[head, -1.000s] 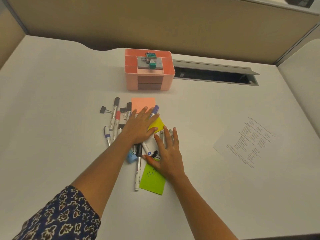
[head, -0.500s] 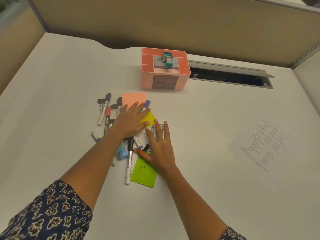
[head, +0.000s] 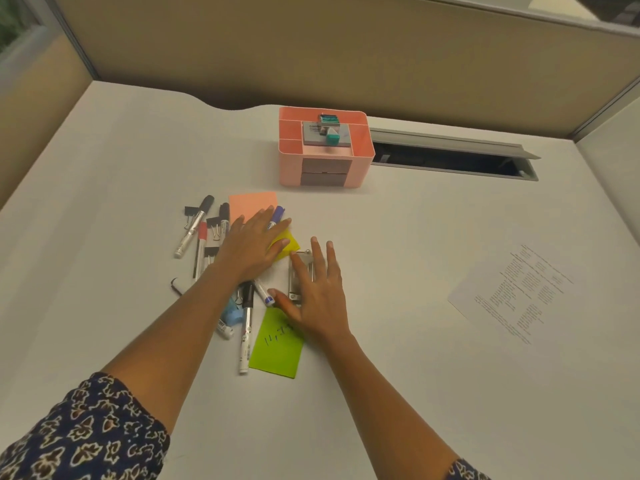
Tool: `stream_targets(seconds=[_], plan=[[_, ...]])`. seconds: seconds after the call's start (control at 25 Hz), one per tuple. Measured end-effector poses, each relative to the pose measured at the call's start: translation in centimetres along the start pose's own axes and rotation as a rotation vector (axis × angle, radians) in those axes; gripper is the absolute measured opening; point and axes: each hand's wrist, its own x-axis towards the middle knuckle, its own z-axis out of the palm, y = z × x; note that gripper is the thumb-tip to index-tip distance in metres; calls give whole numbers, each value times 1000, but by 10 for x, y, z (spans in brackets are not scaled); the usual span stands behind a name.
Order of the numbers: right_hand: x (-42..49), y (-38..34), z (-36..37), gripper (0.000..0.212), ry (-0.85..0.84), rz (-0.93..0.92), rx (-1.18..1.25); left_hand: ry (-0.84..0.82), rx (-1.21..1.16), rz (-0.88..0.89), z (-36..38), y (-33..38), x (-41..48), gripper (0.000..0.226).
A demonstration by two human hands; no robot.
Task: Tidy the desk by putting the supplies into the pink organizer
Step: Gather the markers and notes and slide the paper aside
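Both hands are lying flat with fingers straight, gripping nothing. The left hand [head: 252, 252] is pressing on markers [head: 194, 226] and a yellow sticky note [head: 290, 242], and the right hand [head: 318, 299] is covering a silver metal piece [head: 300, 271] just beside it. A green sticky note [head: 277, 351] is lying nearer. The pink organizer [head: 291, 168] is standing farther back, apart from the pile, with a printed sheet [head: 512, 292] well to the right.

The left hand [head: 252, 251] covers parts of several markers [head: 277, 215].

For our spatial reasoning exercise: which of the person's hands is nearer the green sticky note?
Right. The right hand overlaps the green sticky note at its top edge; the left hand lies farther back, over the yellow note.
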Motion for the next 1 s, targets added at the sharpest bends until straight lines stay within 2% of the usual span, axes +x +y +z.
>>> stream_targets(seconds=[0.12, 0.24, 0.48, 0.72, 1.0], plan=[[-3, 30, -17, 59, 143, 106, -21, 102, -57, 0, -6, 28, 13, 49], [-14, 75, -36, 57, 187, 247, -130, 143, -97, 41, -6, 67, 29, 47], [-54, 163, -84, 56, 184, 509, -226, 39, -163, 218, 16, 177, 47, 48], [-93, 226, -126, 46, 232, 779, -234, -77, -135, 377, 45, 272, 62, 47], [-126, 284, -156, 53, 201, 1015, -212, -177, -74, 396, 66, 341, 74, 47]])
